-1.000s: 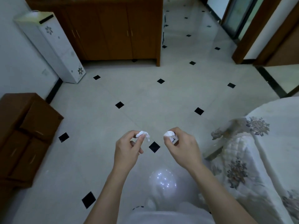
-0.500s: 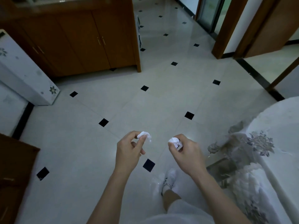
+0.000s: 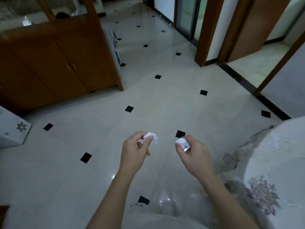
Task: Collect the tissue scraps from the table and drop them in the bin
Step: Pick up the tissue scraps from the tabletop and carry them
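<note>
A glossy pale tiled floor [image 3: 165, 100] with small black diamond insets fills most of the view. At upper left stands a large brown wooden cabinet [image 3: 54, 63] with twin doors and metal handles, and brown wooden door frames [image 3: 208, 30] rise at upper right. The round table under a white cloth with grey flower print [image 3: 277, 162] curves in at the right edge. A white box-shaped appliance with a flower motif [image 3: 11, 129] sits at the left edge.

Both bare forearms reach forward over the floor. The left hand [image 3: 133, 152] is closed, pinching a small crumpled white tissue scrap [image 3: 151, 137] between thumb and fingertips. The right hand [image 3: 194, 156] is likewise closed around a second crumpled white tissue wad [image 3: 181, 142], held at its fingertips. The two scraps hang near each other, apart, above the floor and left of the table.
</note>
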